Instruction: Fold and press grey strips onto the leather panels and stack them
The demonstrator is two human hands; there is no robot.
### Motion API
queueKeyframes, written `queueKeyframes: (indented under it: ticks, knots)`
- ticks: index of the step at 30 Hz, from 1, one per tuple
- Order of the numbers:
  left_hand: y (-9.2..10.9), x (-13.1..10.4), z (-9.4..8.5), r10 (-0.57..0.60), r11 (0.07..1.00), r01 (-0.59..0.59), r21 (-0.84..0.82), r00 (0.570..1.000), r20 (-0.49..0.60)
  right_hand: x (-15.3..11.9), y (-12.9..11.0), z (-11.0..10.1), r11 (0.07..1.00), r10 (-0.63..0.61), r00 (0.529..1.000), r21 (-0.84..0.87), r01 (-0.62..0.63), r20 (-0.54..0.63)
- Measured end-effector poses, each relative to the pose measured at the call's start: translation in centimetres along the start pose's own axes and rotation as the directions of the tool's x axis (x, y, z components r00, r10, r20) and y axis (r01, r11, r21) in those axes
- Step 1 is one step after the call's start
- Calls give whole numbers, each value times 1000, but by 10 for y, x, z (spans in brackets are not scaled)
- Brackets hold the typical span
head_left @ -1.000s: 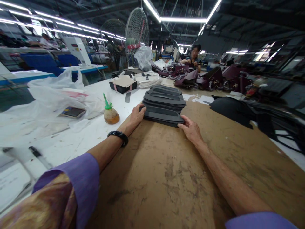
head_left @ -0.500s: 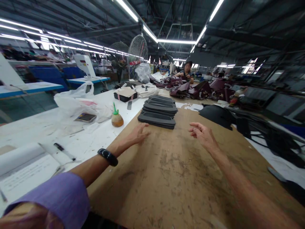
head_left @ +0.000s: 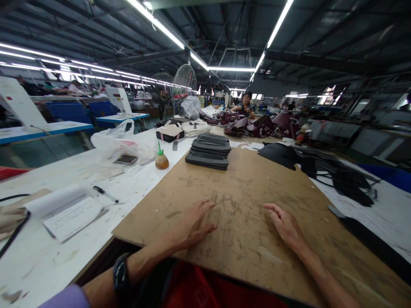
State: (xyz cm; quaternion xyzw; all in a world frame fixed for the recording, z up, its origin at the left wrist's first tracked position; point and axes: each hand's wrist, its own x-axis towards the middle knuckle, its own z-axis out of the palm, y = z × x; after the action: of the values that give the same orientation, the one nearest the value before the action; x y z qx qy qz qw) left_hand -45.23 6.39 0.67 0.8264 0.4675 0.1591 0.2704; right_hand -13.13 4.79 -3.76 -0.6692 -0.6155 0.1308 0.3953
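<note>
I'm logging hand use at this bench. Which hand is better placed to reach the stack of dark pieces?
Probably the left. The left hand lies flat on the brown board, more nearly in line with the stack of dark pieces. The right hand, also empty, sits further to the side.

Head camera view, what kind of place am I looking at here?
Probably a bag or leather-goods factory floor: stacked dark cut panels on a brown work board, maroon bags heaped beyond, long worktables under strip lights.
</note>
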Motion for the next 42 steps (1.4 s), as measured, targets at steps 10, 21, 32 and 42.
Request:
queueKeyframes:
  ticks: [10,21,32,42]
  knots:
    - [36,59,71,202,979,-199,50,976,-75,-1,5,4,992,36,991,126,-19,-127]
    - [29,61,81,260,966,-253,59,948,-184,2,4,5,983,48,991,182,-24,-127]
    - [25,64,80,228,951,-277,-136,927,-298,7,9,8,964,49,996,263,-29,-70]
    - [31,65,76,121,901,-237,-364,942,-312,12,23,12,913,155,987,385,-131,-32]
